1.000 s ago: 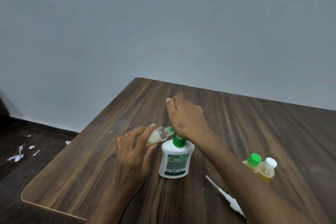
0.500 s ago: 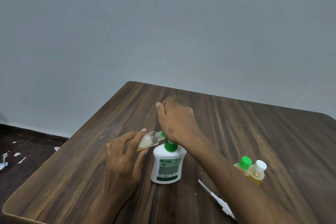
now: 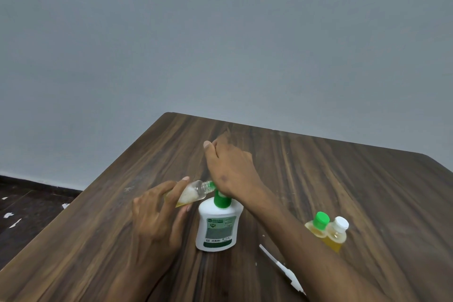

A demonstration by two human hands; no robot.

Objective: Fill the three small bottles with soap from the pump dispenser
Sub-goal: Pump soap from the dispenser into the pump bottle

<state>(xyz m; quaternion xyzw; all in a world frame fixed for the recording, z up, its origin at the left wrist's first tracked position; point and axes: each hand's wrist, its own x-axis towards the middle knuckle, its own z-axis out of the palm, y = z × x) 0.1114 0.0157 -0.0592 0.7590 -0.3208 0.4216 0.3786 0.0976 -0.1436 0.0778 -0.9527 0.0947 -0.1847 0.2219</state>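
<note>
Lighting soft, even, moderately dim; source not visible. Faint diffuse shadows on counter (image 3: 318, 179) under the forearms. Wall (image 3: 220, 32) darkens toward upper corners. Wide-angle bending at edges. Slight overall softness; no glare.

The left hand (image 3: 157, 218) pinches a small clear bottle (image 3: 193, 192) tilted on its side, its mouth at the green pump of the white dispenser (image 3: 217, 225). The right hand (image 3: 230, 171) presses flat on the pump head, fingers extended beyond it. Two capped yellow bottles (image 3: 328, 231) stand right of the forearm, touching each other.
</note>
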